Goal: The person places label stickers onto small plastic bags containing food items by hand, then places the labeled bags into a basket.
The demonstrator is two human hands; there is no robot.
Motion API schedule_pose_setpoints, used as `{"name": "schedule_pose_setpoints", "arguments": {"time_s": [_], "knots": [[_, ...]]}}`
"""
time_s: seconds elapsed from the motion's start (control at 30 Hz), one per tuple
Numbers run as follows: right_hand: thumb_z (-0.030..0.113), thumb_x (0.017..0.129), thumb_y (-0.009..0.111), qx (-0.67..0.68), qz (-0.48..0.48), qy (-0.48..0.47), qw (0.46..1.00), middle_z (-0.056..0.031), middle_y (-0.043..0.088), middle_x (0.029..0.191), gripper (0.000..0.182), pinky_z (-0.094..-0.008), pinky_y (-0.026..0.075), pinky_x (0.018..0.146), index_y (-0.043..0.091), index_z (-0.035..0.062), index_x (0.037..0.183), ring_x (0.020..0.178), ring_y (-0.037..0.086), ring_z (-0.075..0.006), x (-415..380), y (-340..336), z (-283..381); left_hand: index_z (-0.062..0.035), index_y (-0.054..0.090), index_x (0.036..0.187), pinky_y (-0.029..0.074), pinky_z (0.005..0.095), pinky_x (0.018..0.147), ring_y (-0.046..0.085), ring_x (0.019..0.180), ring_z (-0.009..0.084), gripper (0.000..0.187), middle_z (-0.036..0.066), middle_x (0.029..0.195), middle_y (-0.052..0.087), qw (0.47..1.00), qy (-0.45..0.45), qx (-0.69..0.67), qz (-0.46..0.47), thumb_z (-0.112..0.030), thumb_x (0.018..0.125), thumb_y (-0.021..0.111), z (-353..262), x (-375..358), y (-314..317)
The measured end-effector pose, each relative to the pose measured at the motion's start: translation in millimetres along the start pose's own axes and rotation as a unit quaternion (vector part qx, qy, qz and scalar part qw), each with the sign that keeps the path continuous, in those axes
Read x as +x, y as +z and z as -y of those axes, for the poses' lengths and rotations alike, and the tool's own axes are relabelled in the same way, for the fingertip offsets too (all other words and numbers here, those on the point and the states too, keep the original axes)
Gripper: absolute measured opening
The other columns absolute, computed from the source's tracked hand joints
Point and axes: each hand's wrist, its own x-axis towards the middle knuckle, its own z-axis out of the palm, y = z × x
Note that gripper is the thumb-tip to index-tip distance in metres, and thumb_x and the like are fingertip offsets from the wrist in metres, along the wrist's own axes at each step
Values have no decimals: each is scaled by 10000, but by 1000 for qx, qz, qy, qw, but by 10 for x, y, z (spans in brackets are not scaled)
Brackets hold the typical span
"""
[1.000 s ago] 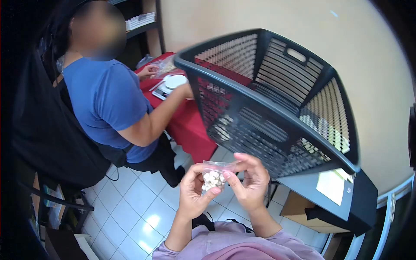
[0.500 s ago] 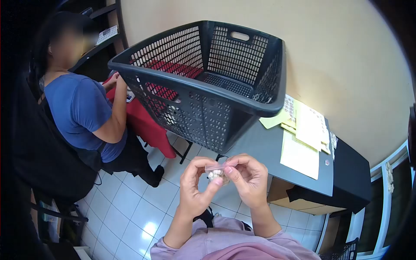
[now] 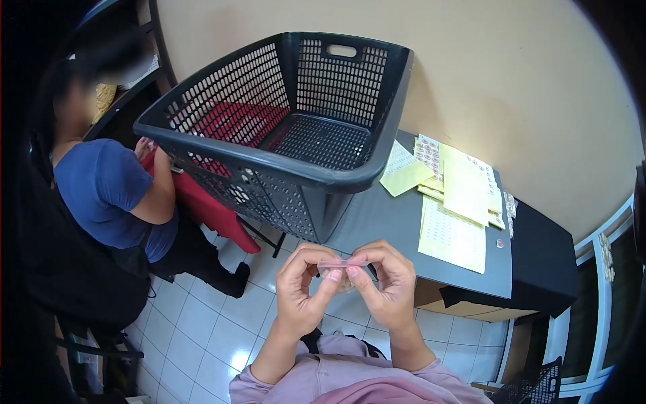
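A small clear plastic bag (image 3: pixel 343 264) with a pinkish top edge is pinched between my two hands, low in the centre of the head view. My left hand (image 3: pixel 304 286) grips its left side between thumb and fingers. On the right side, my right hand (image 3: pixel 385 283) pinches the same edge, the two thumbs almost touching. Pale, rounded pieces show faintly inside the bag, mostly covered by my thumbs.
A large black plastic basket (image 3: pixel 262 161) stands ahead. Yellow sheets and sticker sheets (image 3: pixel 464 188) lie on the grey table (image 3: pixel 363 225). A person in a blue top (image 3: pixel 101 178) stands at the left by a red-covered table (image 3: pixel 219 219).
The basket, tables and other person have shifted left in view. My thumbs have come together on the bag's top edge, and its pale contents are more covered.
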Motion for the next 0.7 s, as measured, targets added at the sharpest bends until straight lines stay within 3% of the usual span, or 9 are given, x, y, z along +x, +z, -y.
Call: {"name": "schedule_pose_setpoints", "arguments": {"time_s": [0.23, 0.3, 0.53, 0.7], "knots": [[4, 738, 629, -49, -16, -16, 999, -89, 586, 759, 67, -244, 444, 599, 581, -13, 781, 667, 565, -157, 54, -55, 34, 2, 531, 827, 408, 241, 686, 511, 767, 135, 67, 88, 833, 531, 997, -9, 68, 31, 13, 766, 554, -27, 137, 53], [2, 740, 624, -83, -21, -42, 995, -97, 579, 757, 71, -250, 449, 595, 573, -9, 787, 653, 567, -171, 53, -63, 46, 17, 556, 826, 442, 235, 627, 551, 714, 147, 92, 108, 806, 572, 989, 65, 125, 41, 27, 742, 592, 24, 162, 45], [-25, 727, 608, -173, -59, -76, 980, -108, 564, 762, 90, -280, 443, 597, 555, 5, 793, 690, 560, -223, 35, 28, 40, 14, 545, 809, 444, 244, 605, 556, 680, 170, 79, 107, 801, 573, 988, 70, 134, 19, 15, 748, 595, 7, 189, 140], [21, 734, 621, -232, -58, -103, 965, -108, 564, 736, 71, -307, 456, 676, 557, -8, 744, 733, 562, -230, 135, -84, 32, 9, 549, 781, 451, 272, 616, 567, 682, 196, 74, 117, 765, 584, 989, 65, 133, 9, 2, 743, 611, 83, 255, 87]]}}
